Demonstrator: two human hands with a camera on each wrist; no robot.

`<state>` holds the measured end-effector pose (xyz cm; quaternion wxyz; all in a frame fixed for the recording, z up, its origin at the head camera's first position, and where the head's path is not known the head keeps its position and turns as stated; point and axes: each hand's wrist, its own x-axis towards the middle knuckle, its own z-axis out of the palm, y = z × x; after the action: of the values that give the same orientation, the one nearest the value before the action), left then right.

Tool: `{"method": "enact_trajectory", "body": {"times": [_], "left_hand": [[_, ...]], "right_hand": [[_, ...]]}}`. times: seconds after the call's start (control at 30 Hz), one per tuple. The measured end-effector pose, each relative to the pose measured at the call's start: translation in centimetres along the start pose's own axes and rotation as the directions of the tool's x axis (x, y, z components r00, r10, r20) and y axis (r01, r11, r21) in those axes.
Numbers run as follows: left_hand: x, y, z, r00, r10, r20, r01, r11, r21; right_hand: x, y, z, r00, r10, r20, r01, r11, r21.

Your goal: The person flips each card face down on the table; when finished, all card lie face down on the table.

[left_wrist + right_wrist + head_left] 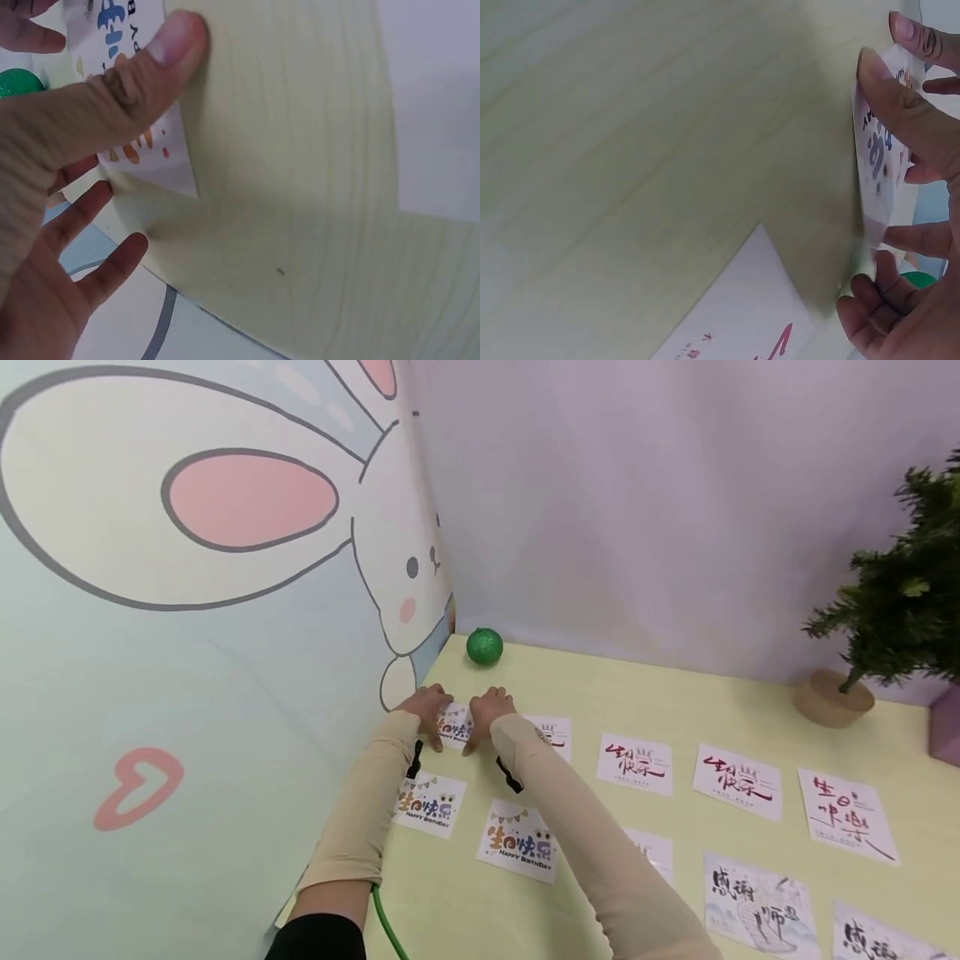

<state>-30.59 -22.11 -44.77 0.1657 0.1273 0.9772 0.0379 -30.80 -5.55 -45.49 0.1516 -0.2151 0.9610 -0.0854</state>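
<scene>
A square white birthday card [453, 727] with colourful lettering is held between both hands at the table's far left corner. My left hand [429, 710] grips its left side. The thumb [124, 94] lies across the printed face, and two other fingers spread away from the card. On the opposite side, my right hand [489, 714] pinches the card with the thumb [900, 105] over the print and fingers behind it. In the right wrist view the card stands tilted. Two matching birthday cards, a left one [427, 804] and a right one [517, 841], lie nearer.
A green glittery ball [484, 646] sits behind the hands. Rows of cards with red [635, 763] or black [761, 903] writing lie to the right. A small artificial tree [900, 585] stands far right. The rabbit-painted wall [247, 693] borders the table's left side.
</scene>
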Motion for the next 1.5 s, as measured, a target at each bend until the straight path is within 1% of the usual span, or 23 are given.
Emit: {"method": "enact_trajectory", "body": {"times": [0.17,0.23,0.37,0.47,0.53,0.6,0.7,0.77,0.83,0.87,0.9,0.97,1.0,1.03,1.07,1.13,1.2,1.3,1.33,1.37,1.4,1.47,1.5], "left_hand": [[0.2,0.4,0.0,1.000,0.031,-0.005,-0.030,0.994,0.107],[0.2,0.5,-0.1,0.999,0.038,-0.011,-0.037,0.993,0.112],[0.2,0.5,-0.1,0.999,0.044,-0.032,-0.040,0.995,0.092],[-0.1,0.5,-0.1,0.997,0.052,-0.052,-0.052,0.999,0.007],[-0.3,0.9,-0.3,0.993,0.092,-0.076,-0.099,0.991,-0.089],[-0.4,1.5,-0.6,0.984,0.145,-0.108,-0.163,0.968,-0.191],[-0.5,2.1,-1.2,0.964,0.205,-0.167,-0.249,0.916,-0.315],[-0.7,2.1,-1.7,0.960,0.197,-0.198,-0.263,0.876,-0.403],[-0.9,1.8,-2.0,0.961,0.174,-0.216,-0.266,0.805,-0.530],[-1.0,1.6,-2.2,0.961,0.164,-0.221,-0.266,0.759,-0.595],[-1.1,1.4,-2.2,0.963,0.153,-0.224,-0.265,0.700,-0.664],[-1.2,0.9,-2.2,0.964,0.142,-0.224,-0.264,0.572,-0.776],[-1.2,0.8,-2.1,0.963,0.145,-0.227,-0.269,0.501,-0.823],[-1.2,0.6,-2.0,0.962,0.148,-0.230,-0.272,0.446,-0.853],[-1.1,0.4,-1.9,0.961,0.147,-0.233,-0.274,0.402,-0.874],[-1.2,0.2,-1.8,0.959,0.150,-0.239,-0.277,0.343,-0.897],[-1.3,0.0,-1.7,0.959,0.153,-0.241,-0.278,0.317,-0.907],[-1.6,-0.4,-1.7,0.959,0.128,-0.254,-0.282,0.312,-0.907],[-1.7,-0.6,-1.6,0.959,0.119,-0.257,-0.283,0.332,-0.900],[-1.7,-0.8,-1.5,0.959,0.112,-0.262,-0.284,0.383,-0.879],[-1.8,-1.0,-1.5,0.958,0.114,-0.265,-0.287,0.453,-0.844],[-1.8,-1.3,-1.3,0.961,0.122,-0.247,-0.266,0.638,-0.722],[-1.7,-1.4,-1.1,0.963,0.142,-0.230,-0.259,0.734,-0.628]], "right_hand": [[-0.4,-0.3,-0.3,0.999,-0.007,0.052,0.002,0.996,0.093],[-0.6,-0.4,-0.4,0.998,-0.008,0.061,0.001,0.992,0.123],[-1.1,-0.6,-0.9,0.998,-0.035,0.049,0.030,0.994,0.107],[-1.3,-0.6,-1.4,0.996,-0.081,0.023,0.079,0.995,0.064],[-1.4,-0.4,-2.1,0.993,-0.121,-0.010,0.122,0.991,0.049],[-1.6,0.0,-2.9,0.985,-0.169,-0.041,0.171,0.984,0.051],[-1.9,0.7,-4.3,0.963,-0.246,-0.106,0.257,0.961,0.099],[-2.0,1.4,-4.9,0.948,-0.279,-0.156,0.304,0.937,0.173],[-2.1,2.0,-5.1,0.940,-0.279,-0.199,0.324,0.913,0.249],[-2.1,2.3,-5.0,0.937,-0.278,-0.214,0.332,0.898,0.289],[-2.0,2.5,-4.8,0.935,-0.276,-0.222,0.339,0.881,0.330],[-1.9,2.9,-4.4,0.937,-0.276,-0.215,0.342,0.854,0.392],[-1.8,3.0,-4.1,0.938,-0.280,-0.206,0.343,0.844,0.413],[-1.6,3.0,-3.8,0.937,-0.290,-0.197,0.349,0.829,0.438],[-1.4,3.0,-3.5,0.934,-0.300,-0.193,0.356,0.814,0.459],[-1.2,3.0,-3.1,0.934,-0.300,-0.194,0.357,0.791,0.497],[-1.1,3.0,-2.9,0.935,-0.289,-0.204,0.353,0.782,0.514],[-1.1,3.2,-2.8,0.941,-0.273,-0.202,0.338,0.812,0.477],[-1.1,3.3,-2.8,0.943,-0.274,-0.191,0.332,0.829,0.450],[-1.1,3.4,-2.7,0.946,-0.273,-0.172,0.321,0.853,0.412],[-1.1,3.4,-2.6,0.948,-0.278,-0.153,0.316,0.872,0.373],[-1.1,3.6,-2.3,0.948,-0.294,-0.118,0.316,0.901,0.295],[-0.9,3.6,-2.0,0.948,-0.302,-0.105,0.319,0.915,0.246]]}}
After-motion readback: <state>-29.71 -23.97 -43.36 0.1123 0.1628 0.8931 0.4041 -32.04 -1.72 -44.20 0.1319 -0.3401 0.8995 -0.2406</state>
